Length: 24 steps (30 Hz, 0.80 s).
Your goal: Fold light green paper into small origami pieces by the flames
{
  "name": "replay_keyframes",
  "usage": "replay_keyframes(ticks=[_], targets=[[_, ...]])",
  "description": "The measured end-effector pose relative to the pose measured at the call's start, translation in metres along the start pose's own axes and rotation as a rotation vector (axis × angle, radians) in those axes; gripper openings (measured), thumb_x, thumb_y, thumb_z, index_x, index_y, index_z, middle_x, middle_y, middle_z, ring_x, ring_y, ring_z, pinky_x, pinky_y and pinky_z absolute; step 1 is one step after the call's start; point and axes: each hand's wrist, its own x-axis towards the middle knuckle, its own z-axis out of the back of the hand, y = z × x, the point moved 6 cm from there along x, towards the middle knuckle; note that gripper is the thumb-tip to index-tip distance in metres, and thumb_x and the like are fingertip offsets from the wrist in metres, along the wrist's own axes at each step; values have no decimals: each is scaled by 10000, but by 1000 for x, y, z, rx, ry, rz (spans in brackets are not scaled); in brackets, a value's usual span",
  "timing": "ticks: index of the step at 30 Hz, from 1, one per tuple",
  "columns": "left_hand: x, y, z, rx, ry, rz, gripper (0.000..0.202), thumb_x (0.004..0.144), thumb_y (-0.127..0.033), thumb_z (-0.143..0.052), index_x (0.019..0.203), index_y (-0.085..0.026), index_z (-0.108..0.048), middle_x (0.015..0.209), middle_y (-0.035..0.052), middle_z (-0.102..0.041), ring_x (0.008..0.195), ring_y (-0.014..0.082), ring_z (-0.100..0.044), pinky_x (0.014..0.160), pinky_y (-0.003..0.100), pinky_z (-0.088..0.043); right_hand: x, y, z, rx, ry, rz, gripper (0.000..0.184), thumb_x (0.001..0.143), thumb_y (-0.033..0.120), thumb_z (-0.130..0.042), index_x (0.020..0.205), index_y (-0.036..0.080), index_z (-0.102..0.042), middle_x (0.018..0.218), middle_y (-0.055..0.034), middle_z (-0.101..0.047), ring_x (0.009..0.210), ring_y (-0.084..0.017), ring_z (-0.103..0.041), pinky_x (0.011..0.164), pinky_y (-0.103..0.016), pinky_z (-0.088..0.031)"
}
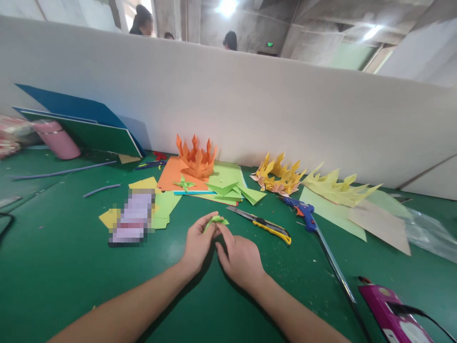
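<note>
A small piece of folded green paper is pinched between the thumb and fingers of my left hand. My right hand meets it from the other side, its index finger pressed to the paper and its other fingers curled; the thumb sits lower. The fingers partly cover the paper, so its full shape is hidden. Just beyond my hands lie loose green paper pieces and a green paper star-like flower. To the right of them rests a yellow utility knife with its blade out.
An orange paper crown, a yellow one and a pale yellow spiked strip stand along the white partition. A blue glue gun with a long glue stick lies right, near a magenta device. A phone lies left.
</note>
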Motion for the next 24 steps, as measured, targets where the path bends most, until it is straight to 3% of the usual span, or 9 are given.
replay_keyframes(ticks=[8, 13, 16, 19, 24], targets=[[1, -1, 1, -38, 22, 34, 339, 507, -231, -783, 800, -118, -654, 760, 68, -703, 717, 172, -651, 731, 296, -491, -2, 2, 1, -33, -58, 58, 389, 858, 237, -421, 1220, 119, -502, 678, -75, -676, 596, -185, -619, 492, -241, -332], [1, 0, -1, -66, 30, 56, 313, 525, -241, -783, 768, -122, -624, 716, 44, -694, 683, 159, -654, 733, 299, -504, -6, -1, 6, 201, -281, 141, 281, 844, 200, -404, 1060, 172, -582, 640, -24, -650, 555, -139, -580, 512, -219, -337], [1, 0, -2, -51, 37, 61, 291, 542, -230, -777, 757, -121, -613, 717, 42, -690, 700, 154, -655, 763, 304, -505, -4, -17, 6, 454, -361, 11, 192, 834, 225, -403, 891, 177, -580, 530, 33, -546, 468, -108, -513, 490, -199, -344], [0, 0, -2, -5, 42, 62, 319, 536, -237, -784, 778, -125, -609, 726, 41, -688, 705, 147, -651, 769, 300, -502, 1, -33, -1, 677, -342, -146, 156, 810, 270, -441, 887, 170, -533, 525, 59, -499, 428, -94, -465, 457, -187, -357], [-1, -2, -2, 37, 77, 29, 335, 496, -289, -796, 722, -143, -597, 698, 15, -668, 692, 137, -630, 703, 265, -490, 6, -35, -5, 835, -302, -162, 160, 791, 284, -483, 884, 178, -557, 570, 48, -512, 471, -98, -469, 474, -193, -378]])
